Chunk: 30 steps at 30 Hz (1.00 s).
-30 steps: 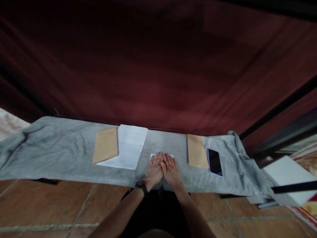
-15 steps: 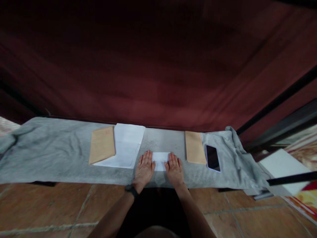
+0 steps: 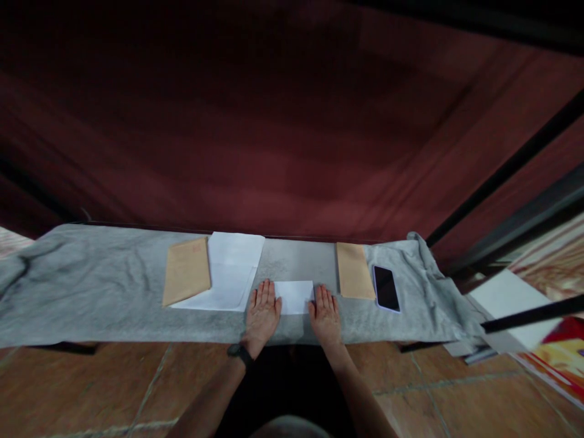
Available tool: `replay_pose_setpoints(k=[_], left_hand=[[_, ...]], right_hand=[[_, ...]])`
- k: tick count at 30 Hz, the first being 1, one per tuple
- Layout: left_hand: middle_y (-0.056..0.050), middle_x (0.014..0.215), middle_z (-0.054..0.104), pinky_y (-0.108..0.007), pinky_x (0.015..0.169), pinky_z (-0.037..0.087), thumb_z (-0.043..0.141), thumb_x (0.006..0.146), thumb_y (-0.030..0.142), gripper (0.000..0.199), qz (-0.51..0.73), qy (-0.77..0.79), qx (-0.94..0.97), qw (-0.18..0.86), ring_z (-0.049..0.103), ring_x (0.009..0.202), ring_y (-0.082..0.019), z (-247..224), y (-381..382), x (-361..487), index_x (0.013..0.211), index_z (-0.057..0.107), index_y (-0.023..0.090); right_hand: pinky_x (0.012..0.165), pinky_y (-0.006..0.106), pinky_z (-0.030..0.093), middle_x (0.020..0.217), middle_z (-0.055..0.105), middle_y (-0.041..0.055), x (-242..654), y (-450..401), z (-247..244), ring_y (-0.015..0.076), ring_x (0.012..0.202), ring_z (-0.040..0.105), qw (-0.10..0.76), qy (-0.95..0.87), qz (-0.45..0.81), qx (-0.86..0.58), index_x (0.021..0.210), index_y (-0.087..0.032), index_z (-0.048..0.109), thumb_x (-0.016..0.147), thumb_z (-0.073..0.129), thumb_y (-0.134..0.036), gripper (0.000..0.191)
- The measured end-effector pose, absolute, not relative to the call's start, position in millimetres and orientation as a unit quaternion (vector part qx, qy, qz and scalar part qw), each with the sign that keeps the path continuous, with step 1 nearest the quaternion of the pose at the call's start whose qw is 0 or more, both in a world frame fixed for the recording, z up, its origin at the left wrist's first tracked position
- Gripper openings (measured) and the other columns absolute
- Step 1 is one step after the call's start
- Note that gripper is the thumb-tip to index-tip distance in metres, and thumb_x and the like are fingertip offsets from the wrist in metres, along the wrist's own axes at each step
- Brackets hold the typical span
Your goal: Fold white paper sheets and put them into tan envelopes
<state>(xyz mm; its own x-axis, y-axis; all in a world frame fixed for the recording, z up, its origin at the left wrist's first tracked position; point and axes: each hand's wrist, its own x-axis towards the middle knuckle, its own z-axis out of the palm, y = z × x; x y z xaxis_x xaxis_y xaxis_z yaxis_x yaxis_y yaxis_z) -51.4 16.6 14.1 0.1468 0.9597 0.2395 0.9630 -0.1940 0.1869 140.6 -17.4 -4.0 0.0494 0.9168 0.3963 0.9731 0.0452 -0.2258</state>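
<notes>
Left hand (image 3: 263,309) and right hand (image 3: 325,313) lie palm down on the grey cloth (image 3: 104,292), both flat, their fingers straight and set close together, pointing away from the body, with nothing in their grasp. Between them is the paper (image 3: 294,297), a small white oblong lying flat on the cloth, its long sides running from hand to hand. Each thumb points inward, the left at the paper's left end and the right at its right end; whether either presses on it I cannot tell. A dark watch (image 3: 240,354) circles the left wrist. Just beyond the left fingers lie larger white sheets (image 3: 235,267), overlapping one another, and a brown envelope (image 3: 186,274) covers their left side. To the right of the right hand, apart from it, lies a second envelope (image 3: 354,272), also brown, with a phone (image 3: 387,288) just beside it, screen up and dark, in a pale purple case. Behind the cloth rises a dark red backdrop (image 3: 292,152); below its near edge shows the tiled floor (image 3: 201,377).
</notes>
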Motion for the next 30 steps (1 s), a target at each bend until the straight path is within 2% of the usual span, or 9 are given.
replay_pose_setpoints(k=[6,11,16,18,20,22,24,30], left_hand=[[-0.013,0.158,0.038,-0.048,0.122,0.024,0.032,0.098,0.026,0.058,-0.159,-0.541,-0.826,-0.011,0.029,0.149,-0.024,11,0,-34,0.154,0.032,0.011],[-0.015,0.155,0.043,-0.048,0.121,0.027,0.035,0.099,0.033,0.054,-0.134,-0.568,-0.812,-0.010,0.035,0.146,-0.025,11,-10,-44,0.149,0.041,0.013],[-0.007,0.147,0.054,-0.047,0.122,0.025,0.038,0.099,0.033,0.045,-0.158,-0.570,-0.807,0.011,0.037,0.145,-0.023,38,3,-102,0.140,0.052,0.022],[-0.011,0.150,0.051,-0.046,0.121,0.026,0.033,0.099,0.029,0.047,-0.186,-0.636,-0.747,0.048,0.035,0.146,-0.024,52,16,-141,0.141,0.050,0.017],[-0.017,0.153,0.045,-0.048,0.118,0.029,0.032,0.100,0.033,0.051,-0.193,-0.713,-0.669,0.083,0.032,0.147,-0.029,62,31,-183,0.143,0.046,0.011],[-0.024,0.156,0.037,-0.052,0.113,0.033,0.038,0.098,0.040,0.059,-0.170,-0.776,-0.601,0.089,0.029,0.147,-0.035,64,42,-222,0.146,0.040,0.006],[-0.025,0.154,0.039,-0.056,0.109,0.036,0.046,0.094,0.049,0.067,-0.111,-0.802,-0.585,0.051,0.030,0.146,-0.039,59,46,-252,0.146,0.040,0.007],[-0.016,0.143,0.054,-0.042,0.106,0.040,0.043,0.098,0.041,0.043,-0.022,-0.744,-0.668,0.018,0.046,0.136,-0.028,54,37,-278,0.131,0.055,0.016]], right_hand=[[0.116,0.044,0.033,0.151,0.048,0.0133,117,-26,-3,0.0233,0.141,0.043,0.229,-0.748,-0.037,-0.622,0.150,-0.013,0.041,0.104,0.034,-0.029,0.049],[0.118,0.045,0.030,0.152,0.046,0.0130,120,-34,-4,0.0233,0.141,0.043,0.211,-0.761,-0.046,-0.612,0.151,-0.015,0.040,0.103,0.040,-0.031,0.050],[0.117,0.046,0.030,0.152,0.046,0.0120,123,-35,-7,0.0238,0.139,0.045,0.220,-0.756,-0.054,-0.614,0.153,-0.016,0.036,0.103,0.038,-0.033,0.052],[0.117,0.047,0.030,0.152,0.047,0.0117,122,-35,-8,0.0246,0.137,0.047,0.224,-0.755,-0.055,-0.613,0.153,-0.017,0.036,0.104,0.037,-0.034,0.052],[0.117,0.047,0.029,0.152,0.047,0.0112,122,-35,-10,0.0252,0.137,0.048,0.225,-0.757,-0.057,-0.610,0.153,-0.017,0.037,0.104,0.036,-0.034,0.052],[0.117,0.047,0.030,0.152,0.046,0.0106,122,-34,-11,0.0255,0.137,0.048,0.224,-0.757,-0.062,-0.610,0.152,-0.017,0.038,0.104,0.035,-0.034,0.051],[0.117,0.047,0.030,0.152,0.046,0.0105,122,-34,-13,0.0258,0.137,0.048,0.223,-0.758,-0.069,-0.609,0.152,-0.016,0.039,0.104,0.035,-0.033,0.051],[0.116,0.047,0.030,0.153,0.045,0.0113,123,-34,-15,0.0268,0.136,0.049,0.217,-0.765,-0.097,-0.599,0.151,-0.015,0.040,0.103,0.038,-0.033,0.051]])
